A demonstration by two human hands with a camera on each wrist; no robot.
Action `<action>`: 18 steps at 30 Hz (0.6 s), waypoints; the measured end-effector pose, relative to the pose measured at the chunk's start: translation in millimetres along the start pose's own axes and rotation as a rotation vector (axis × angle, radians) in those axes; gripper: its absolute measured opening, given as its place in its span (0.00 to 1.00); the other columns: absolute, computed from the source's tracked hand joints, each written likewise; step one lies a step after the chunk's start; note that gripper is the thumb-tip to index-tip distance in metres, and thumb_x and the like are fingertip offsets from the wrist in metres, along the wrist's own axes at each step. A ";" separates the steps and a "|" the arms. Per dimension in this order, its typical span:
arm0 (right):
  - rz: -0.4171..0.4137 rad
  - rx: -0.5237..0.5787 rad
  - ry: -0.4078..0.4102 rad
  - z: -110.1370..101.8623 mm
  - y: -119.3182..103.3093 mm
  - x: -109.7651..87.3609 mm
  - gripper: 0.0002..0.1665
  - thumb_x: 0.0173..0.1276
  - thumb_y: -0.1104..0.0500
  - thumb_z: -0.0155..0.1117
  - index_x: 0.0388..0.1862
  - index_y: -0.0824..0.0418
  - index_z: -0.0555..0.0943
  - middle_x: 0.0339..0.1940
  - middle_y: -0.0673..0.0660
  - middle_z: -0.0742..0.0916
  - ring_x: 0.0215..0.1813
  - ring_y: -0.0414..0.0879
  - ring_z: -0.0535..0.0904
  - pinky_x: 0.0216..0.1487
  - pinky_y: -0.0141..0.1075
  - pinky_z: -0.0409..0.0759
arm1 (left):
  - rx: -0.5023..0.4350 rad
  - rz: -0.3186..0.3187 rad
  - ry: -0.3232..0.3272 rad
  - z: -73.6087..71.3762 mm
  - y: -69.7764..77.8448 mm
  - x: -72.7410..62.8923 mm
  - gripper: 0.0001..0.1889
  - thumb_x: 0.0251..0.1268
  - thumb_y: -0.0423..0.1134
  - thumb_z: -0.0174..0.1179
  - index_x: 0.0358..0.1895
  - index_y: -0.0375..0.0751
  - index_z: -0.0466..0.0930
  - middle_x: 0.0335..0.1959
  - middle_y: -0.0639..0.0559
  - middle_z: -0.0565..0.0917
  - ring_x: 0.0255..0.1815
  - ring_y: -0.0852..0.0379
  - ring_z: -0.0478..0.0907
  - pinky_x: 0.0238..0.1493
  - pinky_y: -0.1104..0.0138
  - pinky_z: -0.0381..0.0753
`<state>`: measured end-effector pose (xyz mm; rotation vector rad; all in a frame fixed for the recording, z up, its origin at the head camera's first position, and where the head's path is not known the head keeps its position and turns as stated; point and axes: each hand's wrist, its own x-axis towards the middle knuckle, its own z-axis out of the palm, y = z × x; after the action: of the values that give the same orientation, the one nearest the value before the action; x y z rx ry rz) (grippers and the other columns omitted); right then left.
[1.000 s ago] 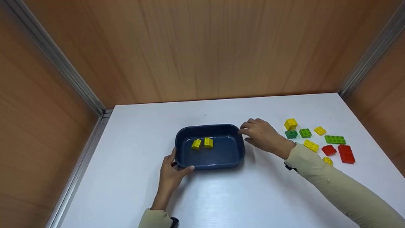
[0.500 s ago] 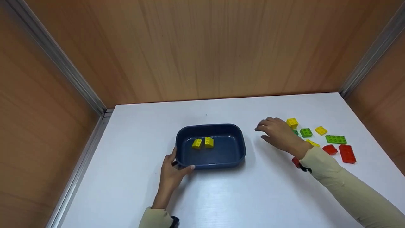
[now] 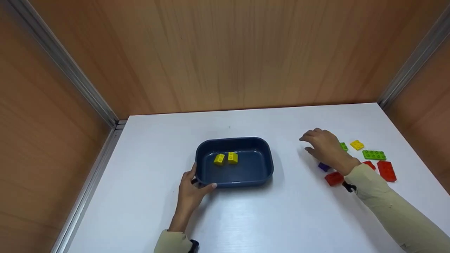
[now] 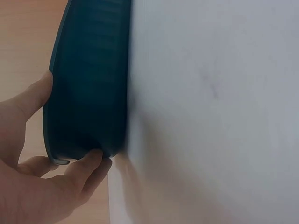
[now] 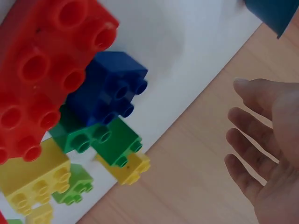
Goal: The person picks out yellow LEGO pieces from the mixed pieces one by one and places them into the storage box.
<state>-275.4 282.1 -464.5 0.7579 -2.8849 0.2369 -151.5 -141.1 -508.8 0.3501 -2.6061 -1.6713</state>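
Note:
My left hand [image 3: 190, 191] grips the near left corner of a dark blue dish [image 3: 255, 167], with the thumb at the near rim and fingers along the left side. Two yellow toy bricks [image 3: 219, 159] lie inside the dish. To its right, my right hand [image 3: 325, 146] is over the loose bricks with fingers loosely bent and nothing in them. Beneath its wrist lie a red brick [image 3: 334, 179] and a blue brick [image 5: 110, 86]. Two dark green bricks [image 5: 119, 140] show past the blue one in the right wrist view; in the head view the hand hides them.
Further right on the white table [image 3: 140, 168] lie a lime green brick [image 3: 374, 155], a large red brick [image 3: 386, 171] and a small yellow brick [image 3: 357, 144]. Wood panels [image 3: 225, 56] close off the back and both sides.
My right hand has moved right, from the dish's right rim to over the loose bricks, uncovering the red and blue ones. My left hand and the dish stay in place.

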 end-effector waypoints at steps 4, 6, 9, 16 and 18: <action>0.027 0.003 -0.002 0.3 8.8 -1.9 0.23 0.63 0.67 0.79 0.57 0.65 0.88 0.55 0.65 0.90 0.57 0.62 0.84 0.59 0.58 0.84 | 0.012 -0.011 0.004 0.2 0.2 1.3 0.55 0.57 0.37 0.81 0.84 0.36 0.55 0.72 0.33 0.71 0.73 0.32 0.72 0.71 0.48 0.77; 0.035 -0.002 -0.002 0.8 12.8 -3.6 0.23 0.62 0.67 0.79 0.57 0.65 0.88 0.54 0.65 0.90 0.56 0.63 0.84 0.59 0.59 0.84 | 0.017 -0.015 0.004 0.1 0.4 1.4 0.55 0.57 0.37 0.80 0.84 0.37 0.55 0.72 0.33 0.70 0.74 0.32 0.71 0.72 0.47 0.76; 0.042 -0.014 -0.005 1.9 18.4 -5.2 0.23 0.62 0.67 0.79 0.57 0.66 0.88 0.54 0.66 0.90 0.56 0.63 0.84 0.58 0.59 0.85 | 0.019 -0.015 0.003 0.0 0.4 1.4 0.55 0.57 0.37 0.80 0.84 0.37 0.55 0.72 0.32 0.70 0.74 0.32 0.70 0.72 0.46 0.76; 0.064 -0.026 -0.003 5.3 30.3 -6.5 0.23 0.61 0.68 0.78 0.57 0.68 0.88 0.53 0.67 0.90 0.54 0.64 0.84 0.56 0.60 0.85 | 0.013 -0.014 0.000 -0.9 0.3 1.5 0.55 0.56 0.37 0.81 0.84 0.37 0.56 0.72 0.32 0.70 0.74 0.32 0.70 0.72 0.47 0.76; 0.073 -0.031 -0.001 5.8 33.0 -7.3 0.23 0.61 0.68 0.78 0.56 0.68 0.88 0.53 0.68 0.90 0.53 0.65 0.85 0.56 0.60 0.85 | 0.010 -0.013 -0.002 -1.0 0.1 1.5 0.55 0.56 0.37 0.81 0.84 0.37 0.56 0.72 0.32 0.70 0.74 0.32 0.70 0.72 0.48 0.77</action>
<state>-286.1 312.8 -475.2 0.6489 -2.9133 0.1999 -152.8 -142.2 -508.4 0.3670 -2.6195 -1.6644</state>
